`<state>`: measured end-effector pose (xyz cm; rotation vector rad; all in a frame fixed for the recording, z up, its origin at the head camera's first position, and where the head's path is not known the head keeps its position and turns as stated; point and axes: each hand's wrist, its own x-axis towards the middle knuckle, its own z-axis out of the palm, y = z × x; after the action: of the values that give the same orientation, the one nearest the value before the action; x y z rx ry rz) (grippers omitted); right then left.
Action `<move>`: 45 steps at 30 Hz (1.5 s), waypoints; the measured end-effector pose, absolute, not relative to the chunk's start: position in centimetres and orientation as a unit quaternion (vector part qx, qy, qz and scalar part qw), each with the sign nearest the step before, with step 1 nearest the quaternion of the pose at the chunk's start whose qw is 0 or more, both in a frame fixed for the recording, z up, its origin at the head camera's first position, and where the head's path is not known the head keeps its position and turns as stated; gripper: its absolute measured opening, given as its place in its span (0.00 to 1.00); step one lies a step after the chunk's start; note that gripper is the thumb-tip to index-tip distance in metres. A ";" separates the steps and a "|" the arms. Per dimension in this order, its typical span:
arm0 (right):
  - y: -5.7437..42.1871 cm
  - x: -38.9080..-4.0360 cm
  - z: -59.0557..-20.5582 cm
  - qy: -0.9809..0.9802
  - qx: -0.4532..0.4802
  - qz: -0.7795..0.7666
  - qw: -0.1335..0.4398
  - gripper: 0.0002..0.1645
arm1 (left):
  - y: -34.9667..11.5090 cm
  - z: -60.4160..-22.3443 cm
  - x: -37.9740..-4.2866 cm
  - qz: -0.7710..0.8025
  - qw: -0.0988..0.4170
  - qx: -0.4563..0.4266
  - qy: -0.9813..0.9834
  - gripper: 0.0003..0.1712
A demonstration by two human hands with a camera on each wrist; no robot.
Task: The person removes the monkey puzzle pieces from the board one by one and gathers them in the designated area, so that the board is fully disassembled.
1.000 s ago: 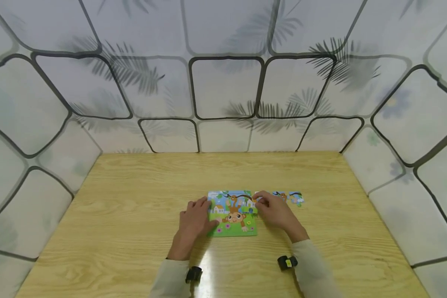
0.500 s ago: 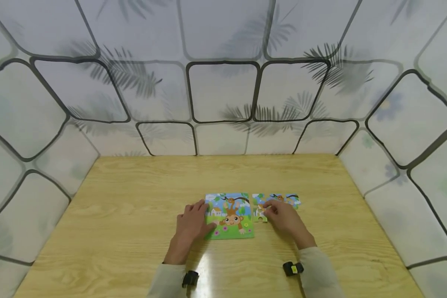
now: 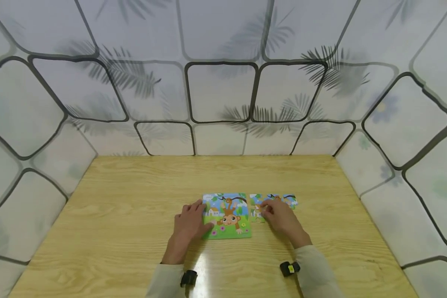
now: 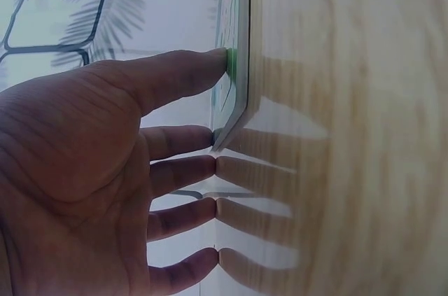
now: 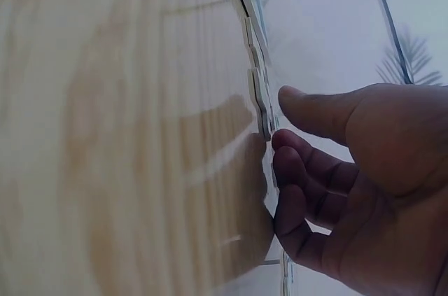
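A square picture board (image 3: 229, 217) with a monkey hanging from a branch lies on the table. My left hand (image 3: 189, 221) steadies its left side, thumb resting on the printed face and fingers spread along the edge. To the right of the board lie jigsaw pieces: one at the upper left (image 3: 255, 198), one below it with a white fence (image 3: 256, 216), and a branch piece at the far right (image 3: 291, 199). My right hand (image 3: 284, 221) partly covers this group, its fingertips at the fence piece. In the right wrist view the thumb (image 5: 315, 110) stands apart from the bent fingers.
The wooden table (image 3: 134, 186) meets a curtain-like wall (image 3: 223, 87) with dark outlines and leaf prints, which encloses it at the back and both sides. Each wrist carries a black strap device (image 3: 188, 278).
The right hand moved from the board's right edge rightward, uncovering the two left jigsaw pieces, then shifted slightly back over them. The left hand stays at the board. The whole view shifted a little.
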<state>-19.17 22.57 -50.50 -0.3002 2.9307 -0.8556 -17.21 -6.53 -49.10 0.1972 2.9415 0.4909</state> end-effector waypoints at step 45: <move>13.5 -20.7 -49.0 0.953 -0.191 -0.198 0.129 0.34 | -6.7 -49.0 -17.3 0.165 0.080 0.068 0.981 0.41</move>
<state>-20.75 13.54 -48.95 -0.5543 2.7690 -0.5751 -17.26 -6.72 -48.98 0.2048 2.9328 0.4949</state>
